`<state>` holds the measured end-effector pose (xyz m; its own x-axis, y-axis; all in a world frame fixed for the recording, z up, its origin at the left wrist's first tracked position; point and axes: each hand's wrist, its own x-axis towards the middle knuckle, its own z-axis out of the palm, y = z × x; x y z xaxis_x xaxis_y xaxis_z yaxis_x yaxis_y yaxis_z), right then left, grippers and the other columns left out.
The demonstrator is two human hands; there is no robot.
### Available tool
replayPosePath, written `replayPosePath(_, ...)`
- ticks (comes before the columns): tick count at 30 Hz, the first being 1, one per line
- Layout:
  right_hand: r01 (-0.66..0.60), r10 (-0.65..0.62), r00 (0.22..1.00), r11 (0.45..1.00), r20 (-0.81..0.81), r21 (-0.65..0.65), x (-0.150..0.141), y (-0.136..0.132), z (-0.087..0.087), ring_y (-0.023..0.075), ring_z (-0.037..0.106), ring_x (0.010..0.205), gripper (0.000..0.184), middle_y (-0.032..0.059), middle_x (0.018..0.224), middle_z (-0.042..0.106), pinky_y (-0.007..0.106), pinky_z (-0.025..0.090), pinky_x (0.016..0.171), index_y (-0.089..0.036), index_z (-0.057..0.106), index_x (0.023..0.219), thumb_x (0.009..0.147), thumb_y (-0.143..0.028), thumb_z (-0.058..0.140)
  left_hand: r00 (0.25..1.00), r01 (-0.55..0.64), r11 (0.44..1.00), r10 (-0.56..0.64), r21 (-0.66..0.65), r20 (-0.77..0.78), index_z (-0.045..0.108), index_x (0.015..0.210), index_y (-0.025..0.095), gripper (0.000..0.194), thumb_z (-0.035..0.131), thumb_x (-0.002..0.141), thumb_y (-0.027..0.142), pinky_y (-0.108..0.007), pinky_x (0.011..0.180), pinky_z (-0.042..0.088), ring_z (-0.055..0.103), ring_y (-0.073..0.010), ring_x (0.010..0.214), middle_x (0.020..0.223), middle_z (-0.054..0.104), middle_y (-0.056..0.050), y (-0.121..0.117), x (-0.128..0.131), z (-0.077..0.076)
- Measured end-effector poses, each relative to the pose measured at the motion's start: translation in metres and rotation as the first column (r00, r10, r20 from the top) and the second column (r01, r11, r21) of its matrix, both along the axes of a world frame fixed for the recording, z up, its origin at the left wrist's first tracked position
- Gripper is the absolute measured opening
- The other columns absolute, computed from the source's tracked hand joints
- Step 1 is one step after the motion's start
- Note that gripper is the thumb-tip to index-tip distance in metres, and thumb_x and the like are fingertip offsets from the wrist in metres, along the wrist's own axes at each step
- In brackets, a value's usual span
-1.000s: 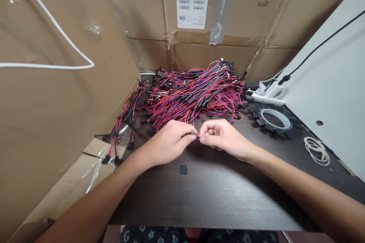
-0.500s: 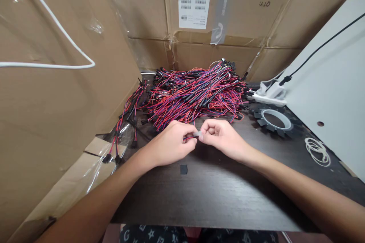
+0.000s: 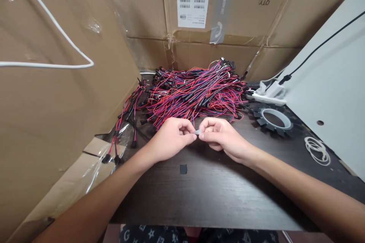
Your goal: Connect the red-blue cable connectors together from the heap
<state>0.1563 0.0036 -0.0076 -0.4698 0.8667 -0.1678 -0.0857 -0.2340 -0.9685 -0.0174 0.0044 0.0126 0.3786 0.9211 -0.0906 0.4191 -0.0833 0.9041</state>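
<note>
My left hand [image 3: 175,138] and my right hand [image 3: 221,134] meet fingertip to fingertip above the dark tabletop. Between them shows a small light-grey piece of tape [image 3: 197,131], pinched by thumb and forefinger on both sides. My fingers cover most of it, and any wire inside the left hand is hidden. Just behind the hands lies a big heap of red, blue and black wire harnesses [image 3: 196,91]. A small black square of tape [image 3: 183,169] rests flat on the table in front of my hands.
To the right stand a tape roll [image 3: 264,117] with black pieces stuck round it, a coiled pale cord [image 3: 317,151] and a white power strip [image 3: 268,97]. More harnesses [image 3: 116,133] hang at the left over a cardboard flap. Cardboard boxes [image 3: 148,7] wall the back and left.
The left thumb has come forward to the grey tape, and the wire seen earlier in that hand is now covered. The right fingers have shifted slightly on the tape.
</note>
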Motion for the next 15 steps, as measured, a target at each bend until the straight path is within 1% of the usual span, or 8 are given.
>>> replayPosePath(2, 0.006, -0.007, 0.999, 0.999, -0.036, -0.042, -0.0003, -0.0007, 0.0005, 0.0015, 0.022, 0.039, 0.025, -0.0099, 0.052, 0.037, 0.016, 0.011, 0.037, -0.016, 0.051, 0.074, 0.065, -0.026, 0.072, 0.999, -0.012, 0.999, 0.013, -0.032, 0.037, 0.059, 0.067, 0.012, 0.007, 0.060, 0.071, 0.017, -0.018, 0.041, 0.030, 0.039, -0.0051, 0.041, 0.047, 0.048, 0.007, 0.0000, 0.0004, -0.0007)
replayPosePath(4, 0.004, -0.007, 0.999, 0.999, -0.044, -0.055, -0.0003, -0.0008, -0.0003, 0.0014, 0.021, 0.040, 0.023, -0.0099, 0.052, 0.037, 0.016, 0.011, 0.038, -0.016, 0.051, 0.073, 0.065, -0.024, 0.071, 0.998, -0.018, 0.999, 0.020, -0.041, 0.059, 0.059, 0.066, 0.013, 0.007, 0.061, 0.071, 0.017, -0.018, 0.041, 0.029, 0.039, -0.0049, 0.041, 0.047, 0.048, 0.007, -0.0001, 0.0006, -0.0013)
replayPosePath(6, -0.006, 0.006, 1.000, 1.000, -0.025, -0.017, 0.0002, 0.0001, -0.0019, 0.0020, 0.022, 0.039, 0.020, -0.0099, 0.051, 0.037, 0.016, 0.013, 0.038, -0.016, 0.051, 0.074, 0.066, -0.023, 0.069, 0.998, -0.019, 0.999, 0.022, -0.046, 0.067, 0.059, 0.065, 0.013, 0.007, 0.061, 0.070, 0.017, -0.018, 0.041, 0.030, 0.039, -0.0049, 0.041, 0.046, 0.048, 0.007, -0.0002, 0.0006, -0.0013)
replayPosePath(10, -0.031, 0.029, 0.999, 0.994, 0.029, 0.100, 0.0018, 0.0026, -0.0043, 0.0031, 0.027, 0.040, 0.016, -0.0097, 0.049, 0.039, 0.016, 0.017, 0.038, -0.016, 0.053, 0.076, 0.068, -0.020, 0.067, 0.997, -0.025, 0.998, 0.028, -0.050, 0.075, 0.060, 0.065, 0.013, 0.005, 0.062, 0.069, 0.016, -0.018, 0.042, 0.029, 0.039, -0.0048, 0.041, 0.047, 0.048, 0.007, -0.0003, 0.0003, -0.0004)
replayPosePath(13, -0.031, 0.025, 0.999, 0.989, 0.048, 0.142, 0.0019, 0.0033, -0.0048, 0.0033, 0.030, 0.042, 0.017, -0.0089, 0.050, 0.042, 0.016, 0.020, 0.039, -0.015, 0.053, 0.075, 0.066, -0.018, 0.068, 0.995, -0.019, 0.999, 0.024, -0.048, 0.095, 0.059, 0.064, 0.013, 0.006, 0.062, 0.069, 0.015, -0.018, 0.042, 0.028, 0.037, -0.0044, 0.040, 0.046, 0.048, 0.007, -0.0005, 0.0003, -0.0004)
replayPosePath(15, -0.023, 0.017, 0.999, 0.989, 0.045, 0.146, 0.0013, 0.0031, -0.0053, 0.0031, 0.030, 0.042, 0.017, -0.0089, 0.049, 0.042, 0.016, 0.020, 0.039, -0.015, 0.053, 0.074, 0.067, -0.018, 0.068, 0.995, -0.018, 0.999, 0.023, -0.047, 0.101, 0.059, 0.064, 0.012, 0.006, 0.062, 0.069, 0.015, -0.018, 0.041, 0.027, 0.037, -0.0042, 0.040, 0.047, 0.047, 0.007, -0.0006, 0.0005, -0.0004)
